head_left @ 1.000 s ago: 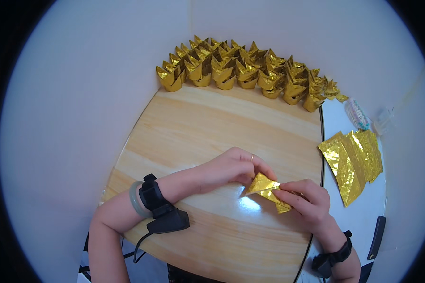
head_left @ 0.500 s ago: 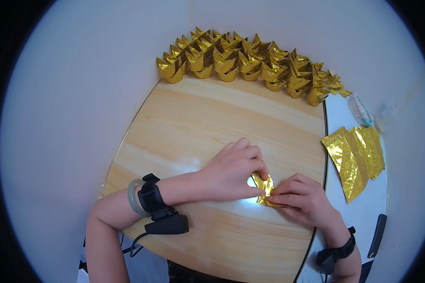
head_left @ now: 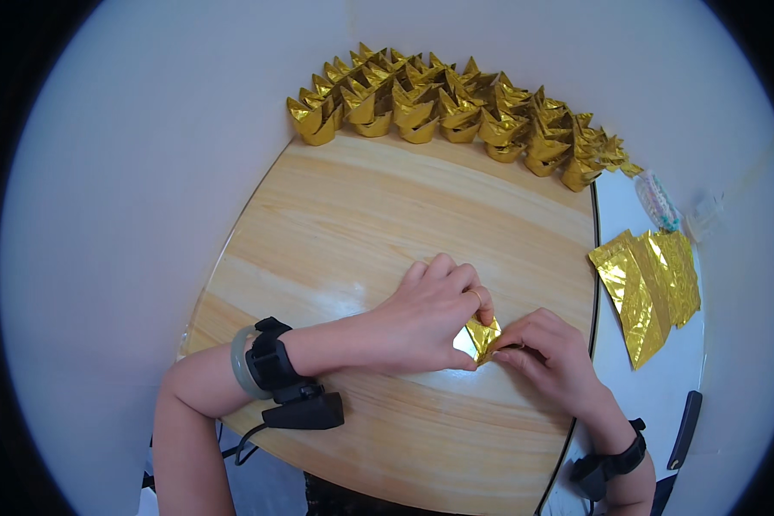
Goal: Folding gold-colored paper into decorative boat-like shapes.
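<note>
One folded gold-foil sheet (head_left: pixel 484 333) is being grasped by the left hand (head_left: pixel 430 314) and pinched by the right hand (head_left: pixel 552 348) over the counter (head_left: pixel 387 215); even pressure is being called for, keeping edges aligned.

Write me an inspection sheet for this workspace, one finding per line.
Surface: glossy wood-grain tabletop; white surface along its right side.
Job's things: small gold foil piece, partly hidden; folded gold pieces in rows along the far edge; gold sheets on the white surface.
Clutter: patterned item and clear item beyond the sheets, kinds unclear; dark elongated object at right.
Hands: left hand at the foil, grip unclear; right hand pinching its edge.
Cables: dark cable from the left-wrist device.
Surroundings: pale walls.
</note>
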`<state>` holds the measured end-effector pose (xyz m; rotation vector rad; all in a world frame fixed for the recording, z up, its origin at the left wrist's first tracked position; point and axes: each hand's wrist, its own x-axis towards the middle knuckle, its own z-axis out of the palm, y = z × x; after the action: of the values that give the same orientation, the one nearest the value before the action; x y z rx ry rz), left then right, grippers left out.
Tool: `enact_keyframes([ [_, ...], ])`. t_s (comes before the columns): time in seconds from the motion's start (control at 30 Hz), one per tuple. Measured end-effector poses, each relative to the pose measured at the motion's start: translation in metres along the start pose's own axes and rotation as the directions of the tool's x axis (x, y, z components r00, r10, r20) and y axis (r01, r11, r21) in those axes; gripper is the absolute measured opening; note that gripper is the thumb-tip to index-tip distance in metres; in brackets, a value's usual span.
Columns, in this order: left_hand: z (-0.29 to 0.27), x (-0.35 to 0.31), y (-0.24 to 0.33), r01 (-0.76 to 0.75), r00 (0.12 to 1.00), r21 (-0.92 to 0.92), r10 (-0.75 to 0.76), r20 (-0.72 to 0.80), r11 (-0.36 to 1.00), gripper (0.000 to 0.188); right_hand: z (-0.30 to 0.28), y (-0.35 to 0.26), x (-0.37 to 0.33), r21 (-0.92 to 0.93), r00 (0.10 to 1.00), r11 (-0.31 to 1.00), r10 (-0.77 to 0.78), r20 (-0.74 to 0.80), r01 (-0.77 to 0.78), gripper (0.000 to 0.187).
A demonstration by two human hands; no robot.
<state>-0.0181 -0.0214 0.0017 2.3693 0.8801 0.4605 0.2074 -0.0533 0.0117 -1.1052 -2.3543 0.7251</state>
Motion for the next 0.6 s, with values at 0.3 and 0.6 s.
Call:
enact_keyframes([
  [0.3,-0.006,0.001,-0.005,0.022,0.997,-0.046,-0.018,0.072,0.999,0.043,0.008,-0.006,0.003,-0.036,0.981,0.985,0.167,-0.097,-0.171,0.02],
  [0.6,-0.007,0.006,-0.006,0.06,0.997,-0.096,-0.055,0.049,0.994,0.031,0.008,-0.017,0.008,0.109,0.926,0.926,0.37,-0.07,-0.361,0.03],
])
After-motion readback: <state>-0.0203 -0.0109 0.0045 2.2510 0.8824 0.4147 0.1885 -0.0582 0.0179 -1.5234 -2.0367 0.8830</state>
